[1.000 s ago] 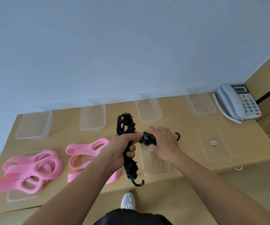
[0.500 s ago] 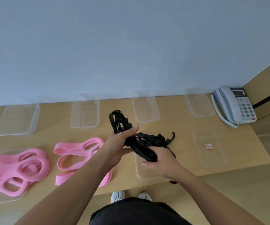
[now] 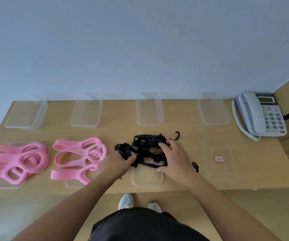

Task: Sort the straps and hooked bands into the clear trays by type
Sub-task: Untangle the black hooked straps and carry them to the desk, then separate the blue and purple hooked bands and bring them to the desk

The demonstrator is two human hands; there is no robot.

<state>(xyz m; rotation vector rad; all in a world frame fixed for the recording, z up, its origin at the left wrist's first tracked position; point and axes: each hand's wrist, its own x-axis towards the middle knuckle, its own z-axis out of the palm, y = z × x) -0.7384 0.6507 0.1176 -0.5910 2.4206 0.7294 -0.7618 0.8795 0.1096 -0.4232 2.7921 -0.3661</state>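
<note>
One tangle of black hooked bands (image 3: 145, 150) is lying near the front of the table (image 3: 119, 131), half on a flat clear tray (image 3: 147, 179). One hook (image 3: 177, 134) is sticking out behind it. Your right hand (image 3: 175, 159) is lying flat on the tangle with fingers spread, pressing down and not gripping. Your left hand (image 3: 116, 164) is touching the tangle's left side. Maybe its fingertips are pinching a band, but I cannot tell from here.

You seem to be pulling the tangle apart to get one band free. Next you are going to need a firm pinch on just one band and a slow pull, because the hooks can catch on the others.

Pink straps (image 3: 81, 155) are lying in two piles to the left. Four deeper clear trays (image 3: 86, 125) are waiting by the wall with nothing in them. A phone (image 3: 260, 113) is sitting far right.
</note>
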